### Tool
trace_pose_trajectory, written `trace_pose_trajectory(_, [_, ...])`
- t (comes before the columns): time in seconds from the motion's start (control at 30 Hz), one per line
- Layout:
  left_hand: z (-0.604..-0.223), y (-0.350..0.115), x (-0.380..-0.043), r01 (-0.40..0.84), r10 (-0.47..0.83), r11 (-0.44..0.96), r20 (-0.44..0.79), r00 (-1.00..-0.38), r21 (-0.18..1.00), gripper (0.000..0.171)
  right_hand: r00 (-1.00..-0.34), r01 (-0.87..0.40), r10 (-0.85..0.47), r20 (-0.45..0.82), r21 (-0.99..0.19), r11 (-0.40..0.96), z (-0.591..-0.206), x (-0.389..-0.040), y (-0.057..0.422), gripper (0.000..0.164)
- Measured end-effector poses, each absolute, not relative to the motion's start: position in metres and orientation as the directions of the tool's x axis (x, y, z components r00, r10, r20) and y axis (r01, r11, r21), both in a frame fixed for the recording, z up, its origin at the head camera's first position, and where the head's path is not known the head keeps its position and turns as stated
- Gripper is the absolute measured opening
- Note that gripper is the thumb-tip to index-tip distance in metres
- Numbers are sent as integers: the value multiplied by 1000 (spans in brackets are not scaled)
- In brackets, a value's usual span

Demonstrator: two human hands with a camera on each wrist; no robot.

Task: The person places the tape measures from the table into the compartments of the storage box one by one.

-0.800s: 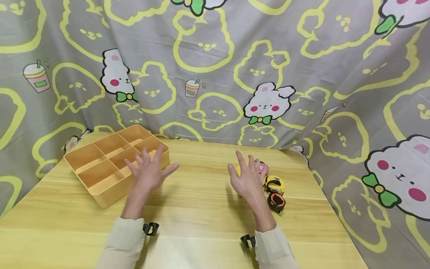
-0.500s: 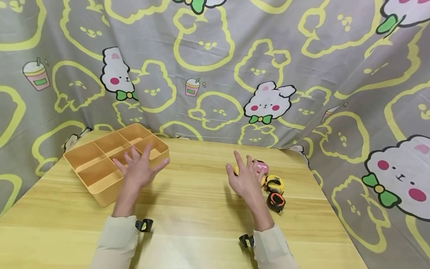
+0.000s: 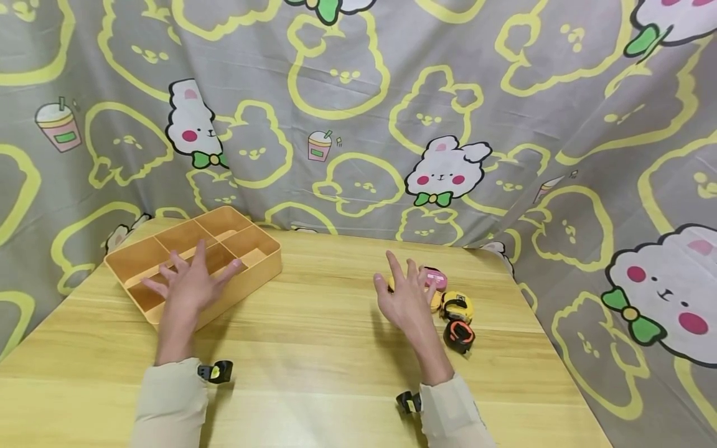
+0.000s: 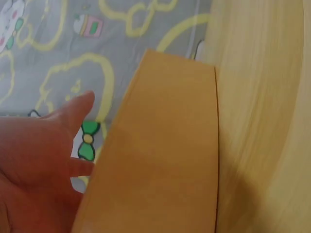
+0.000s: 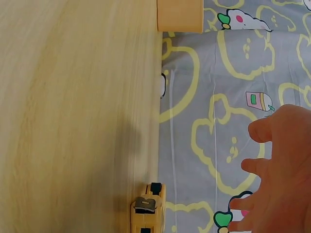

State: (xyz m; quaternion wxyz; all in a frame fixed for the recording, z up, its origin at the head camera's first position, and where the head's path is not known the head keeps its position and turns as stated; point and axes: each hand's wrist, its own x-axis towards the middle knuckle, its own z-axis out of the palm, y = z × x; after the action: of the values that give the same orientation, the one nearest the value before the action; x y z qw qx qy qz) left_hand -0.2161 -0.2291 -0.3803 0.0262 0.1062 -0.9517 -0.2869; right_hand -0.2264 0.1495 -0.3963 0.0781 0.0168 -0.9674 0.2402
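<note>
While neither hand has hold of anything, the work looks, as a judgement, to be at its very start, with all the handling left to do. Taking the table's point(image 3: 325, 354) far edge as twelve o'clock, the divided orange box point(image 3: 257, 274) sits toward ten o'clock, its compartments facing up. The left hand point(image 3: 189, 289) is at its near side, fingers spread wide and nearly straight, in front of the compartments in the head view. The left wrist view shows this hand just beside the wall's upper edge; whether it touches the box cannot be told.

The right hand point(image 3: 404, 303) is above the table toward three o'clock, fingers spread and slightly bent, holding nothing. Around it lie the tape measures, all outside the box: a pink one point(image 3: 435, 279) at about one o'clock from the hand, a yellow-and-black one point(image 3: 457, 307) at three and a black one with an orange ring point(image 3: 459, 336) at four. An orange one point(image 3: 435, 302) shows partly behind the fingers at three, and a bit of yellow point(image 3: 391, 284) peeps out at eleven, too hidden to identify surely. None of them is gripped, and no tape measure can be made out in the visible parts of the compartments.
</note>
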Motion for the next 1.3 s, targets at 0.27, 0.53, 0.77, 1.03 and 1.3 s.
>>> trace_pose_trajectory(0.27, [-384, -237, -216, -221, -226, 815, -57, -972, 535, 110, -987, -83, -1, 163, -498, 863, -397, -225, 148, 57])
trace_pose_trajectory(0.53, [-385, -237, -214, -206, -203, 810, -68, -977, 549, 117, -983, -103, -10, 184, -502, 859, -395, -224, 147, 57])
trace_pose_trajectory(0.77, [-385, -238, -214, -217, -206, 812, -81, -975, 542, 120, -986, -93, -9, 169, -498, 862, -393, -224, 147, 57])
trace_pose_trajectory(1.03, [-384, -238, -215, -231, -217, 817, -89, -972, 528, 119, -988, -86, -9, 152, -506, 858, -393, -226, 147, 58])
trace_pose_trajectory(1.3, [-382, -237, -217, -244, -237, 830, -80, -968, 501, 116, -984, -108, -11, 178, -545, 832, -395, -228, 146, 58])
